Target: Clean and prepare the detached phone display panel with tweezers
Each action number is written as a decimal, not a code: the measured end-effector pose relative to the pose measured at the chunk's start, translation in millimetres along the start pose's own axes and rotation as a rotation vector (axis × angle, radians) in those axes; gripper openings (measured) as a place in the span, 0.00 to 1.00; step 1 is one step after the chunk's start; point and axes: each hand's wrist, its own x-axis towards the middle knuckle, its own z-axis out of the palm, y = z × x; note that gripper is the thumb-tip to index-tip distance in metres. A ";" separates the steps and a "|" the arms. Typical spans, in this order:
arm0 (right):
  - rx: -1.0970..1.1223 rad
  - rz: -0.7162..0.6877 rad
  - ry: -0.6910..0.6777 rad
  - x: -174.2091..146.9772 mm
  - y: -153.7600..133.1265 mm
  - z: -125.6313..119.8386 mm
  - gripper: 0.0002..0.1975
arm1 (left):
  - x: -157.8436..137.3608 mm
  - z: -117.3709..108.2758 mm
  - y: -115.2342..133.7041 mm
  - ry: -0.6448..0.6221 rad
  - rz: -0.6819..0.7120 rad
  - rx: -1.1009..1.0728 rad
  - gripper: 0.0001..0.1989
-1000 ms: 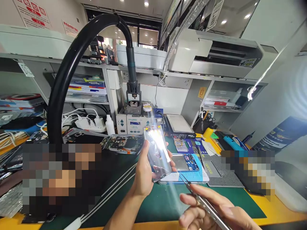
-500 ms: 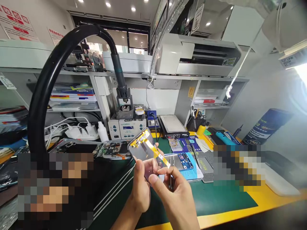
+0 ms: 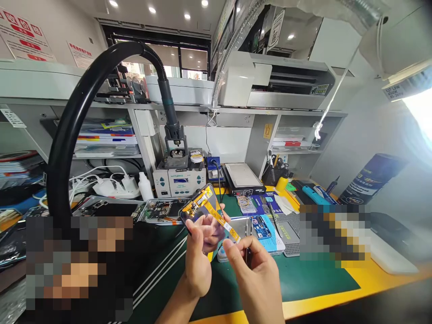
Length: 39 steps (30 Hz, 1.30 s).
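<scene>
Compared with one second earlier, the bare right hand (image 3: 258, 270) has moved in from the side to the lower end of a ribbon, and the panel has tilted so that its yellow circuitry shows. Thin, rectangular dark glass panel (image 3: 204, 211), the object at work, is raised above a flat dark-green work mat (image 3: 303, 281), in the bare left hand (image 3: 198, 263), whose thumb lies at the near edge and whose other fingers are seen behind or through the glass; the grip is closed on the panel. A strip-like yellow-orange flexible ribbon (image 3: 221, 220) runs obliquely from the panel's upper part towards the right hand. Right thumb and forefinger are drawn narrowly together at the ribbon's lower end; whether they pinch it cannot be told. Slim metal tweezers (image 3: 249, 257) are held within the same hand, points upward and slightly parted. Behind the right hand, a blue-edged rectangular phone chassis with an exposed circuit board (image 3: 261, 227) lies on a light-blue and white flat pad (image 3: 277, 244); a grey perforated mat (image 3: 293, 231) adjoins it on the right, with a second, dark slender pair of tweezers (image 3: 276, 221) near its left edge. Farther back stand a grey-white boxy hot-air station (image 3: 180, 182), a small white plastic bottle (image 3: 145, 186) and, left of the panel, a shallow clear tray of circuit boards (image 3: 162, 210).
</scene>
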 end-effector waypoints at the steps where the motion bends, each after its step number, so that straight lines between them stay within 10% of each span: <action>1: -0.019 -0.013 0.022 -1.3 0.0 -0.9 0.21 | 0.0 0.1 -0.2 0.012 0.013 -0.002 0.29; 9: -0.086 -0.098 -0.004 -3.8 0.5 2.2 0.15 | 2.7 7.1 2.6 0.042 0.062 -0.040 0.27; 19: -0.495 -0.292 -0.274 7.5 0.8 -57.4 0.15 | 8.7 5.9 10.7 0.062 -0.033 -0.116 0.28; 26: -0.724 -0.217 -0.401 17.3 1.0 -72.2 0.15 | 10.6 5.2 11.8 0.068 -0.053 -0.141 0.29; 39: -0.442 0.045 -0.423 13.2 -11.6 -83.9 0.26 | 15.7 3.1 11.1 -0.009 -0.033 -0.199 0.27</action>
